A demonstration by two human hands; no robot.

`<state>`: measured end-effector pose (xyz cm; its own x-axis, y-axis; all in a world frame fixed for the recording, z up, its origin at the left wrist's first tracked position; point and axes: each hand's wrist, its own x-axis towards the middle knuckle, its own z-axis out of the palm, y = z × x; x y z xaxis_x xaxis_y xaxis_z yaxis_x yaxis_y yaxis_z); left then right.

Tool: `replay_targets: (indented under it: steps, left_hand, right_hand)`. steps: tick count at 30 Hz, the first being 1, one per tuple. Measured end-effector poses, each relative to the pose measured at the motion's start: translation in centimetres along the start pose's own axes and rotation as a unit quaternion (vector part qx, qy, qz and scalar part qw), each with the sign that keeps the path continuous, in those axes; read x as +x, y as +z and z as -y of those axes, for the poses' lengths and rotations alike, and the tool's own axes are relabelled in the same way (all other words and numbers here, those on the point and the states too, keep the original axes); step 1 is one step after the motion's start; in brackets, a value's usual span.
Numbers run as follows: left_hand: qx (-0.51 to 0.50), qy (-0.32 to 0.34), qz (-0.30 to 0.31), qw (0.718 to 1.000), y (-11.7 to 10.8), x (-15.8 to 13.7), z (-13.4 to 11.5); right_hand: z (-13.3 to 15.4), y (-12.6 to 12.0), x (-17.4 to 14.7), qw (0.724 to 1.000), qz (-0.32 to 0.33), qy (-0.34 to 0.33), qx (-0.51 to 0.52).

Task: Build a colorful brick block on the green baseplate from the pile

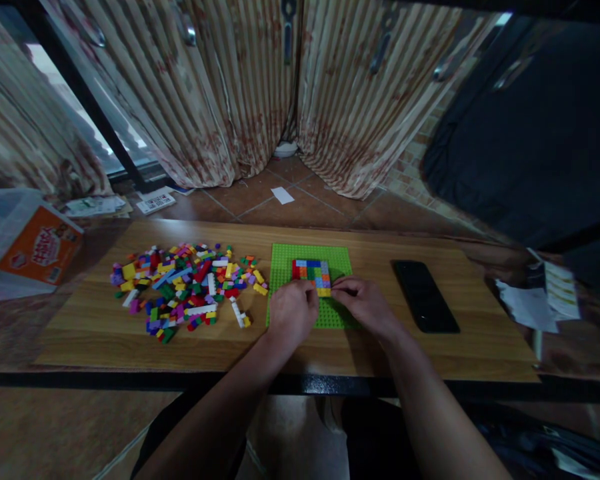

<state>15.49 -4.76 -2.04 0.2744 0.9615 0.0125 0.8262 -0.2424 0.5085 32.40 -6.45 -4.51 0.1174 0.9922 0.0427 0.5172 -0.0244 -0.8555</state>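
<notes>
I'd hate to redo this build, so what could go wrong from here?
The left hand partly hides the small brick build, so uneven pressure might pop a piece loose. Swinging leftward, that hand could scatter the loose bricks beside the green baseplate. The right hand might bump the black phone to its right.

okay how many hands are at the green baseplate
2. The left hand covers the near left part of the brick build on the green baseplate; the right hand is at the build's near right corner. Some fingers are hidden, but no third hand shows.
</notes>
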Motion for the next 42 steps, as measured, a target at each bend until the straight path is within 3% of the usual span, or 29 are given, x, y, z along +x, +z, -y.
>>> replay_targets:
  steps: [28,35,39,42]
  left_hand:
    - [0.035,-0.017,0.007,0.999,-0.2,0.2,-0.4]
    - [-0.118,0.029,0.003,0.993,-1.1,0.3,1.6]
    - [-0.213,0.012,-0.079,0.974,-3.1,1.2,4.1]
    - [-0.309,-0.020,-0.149,0.939,-4.5,2.3,6.1]
  right_hand:
    - [0.2,0.4,0.0,0.999,-0.014,0.031,0.033]
    - [0.7,-0.5,-0.1,0.998,0.013,0.039,0.047]
    - [0.7,-0.6,-0.2,0.997,0.011,0.057,0.056]
    - [0.7,-0.2,0.1,0.993,-0.045,0.079,0.076]
